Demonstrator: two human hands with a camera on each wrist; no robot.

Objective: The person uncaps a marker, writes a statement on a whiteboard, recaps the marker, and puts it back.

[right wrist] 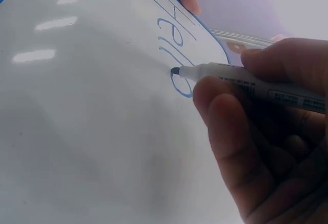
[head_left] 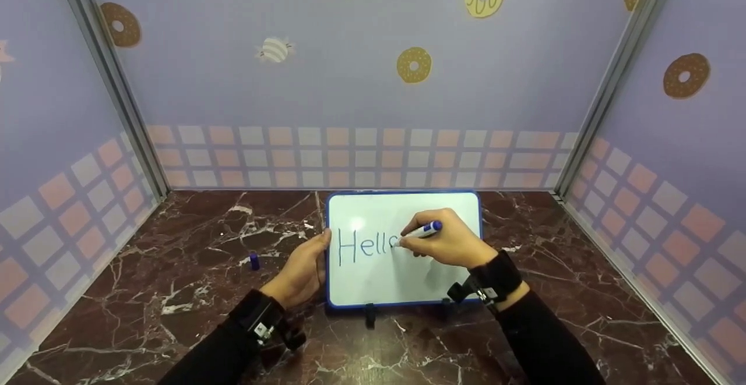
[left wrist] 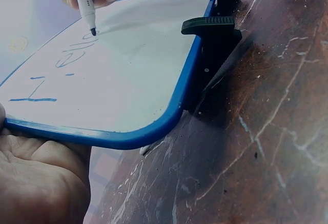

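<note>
A small whiteboard (head_left: 373,286) with a blue frame leans back on dark stands, and blue handwriting (head_left: 362,244) reading "Hello" runs across it. My right hand (head_left: 451,239) pinches a white marker (right wrist: 241,78) with a blue end. In the right wrist view the marker's dark tip touches the board at the letter "o". My left hand (head_left: 303,268) grips the board's left edge, thumb at the front; in the left wrist view its palm lies below the frame and the other fingers are mostly hidden behind the board.
A blue marker cap (head_left: 254,261) stands on the dark marbled table (head_left: 192,315), left of my left hand. Black clip-like stands (left wrist: 212,26) hold the board's lower edge. Patterned purple walls (head_left: 349,94) enclose the table at the back and both sides.
</note>
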